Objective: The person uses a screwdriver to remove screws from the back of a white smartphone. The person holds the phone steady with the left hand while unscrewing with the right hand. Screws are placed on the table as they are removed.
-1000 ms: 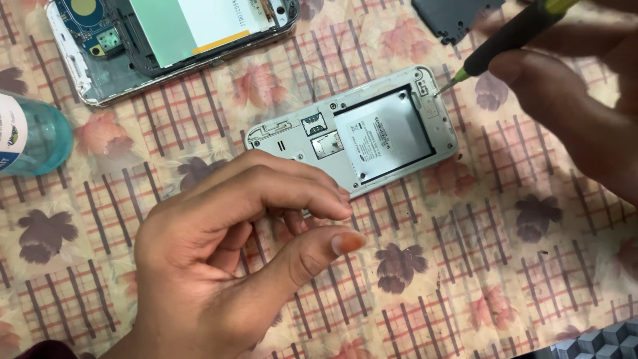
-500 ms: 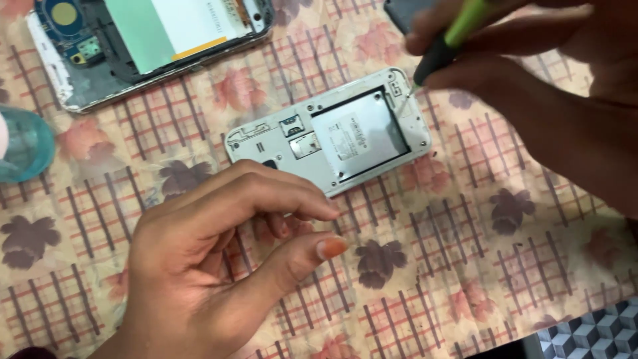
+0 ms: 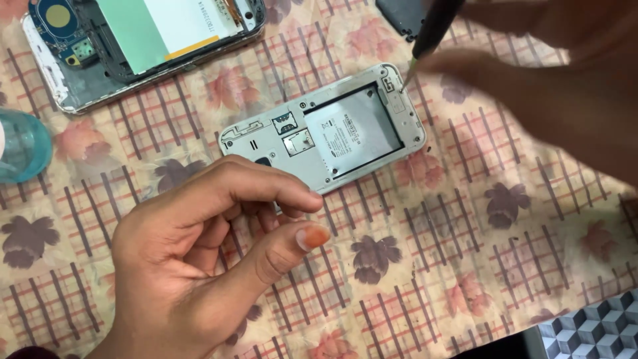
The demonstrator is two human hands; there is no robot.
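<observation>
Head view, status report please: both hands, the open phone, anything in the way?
Right hand holds screwdriver, tip at the open phone top corner. Left hand curled, empty, at its near edge. Nothing in the way.

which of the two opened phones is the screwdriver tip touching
The silver phone in the middle, at its top right corner; the right hand holds the screwdriver. The other phone lies untouched at top left.

An opened phone (image 3: 323, 135) lies in the middle of the surface (image 3: 465, 266). A second opened phone (image 3: 143, 46) lies behind it to the left, and a bottle (image 3: 23, 145) sits at the left edge. A back cover (image 3: 402, 16) lies behind, right of centre.
</observation>
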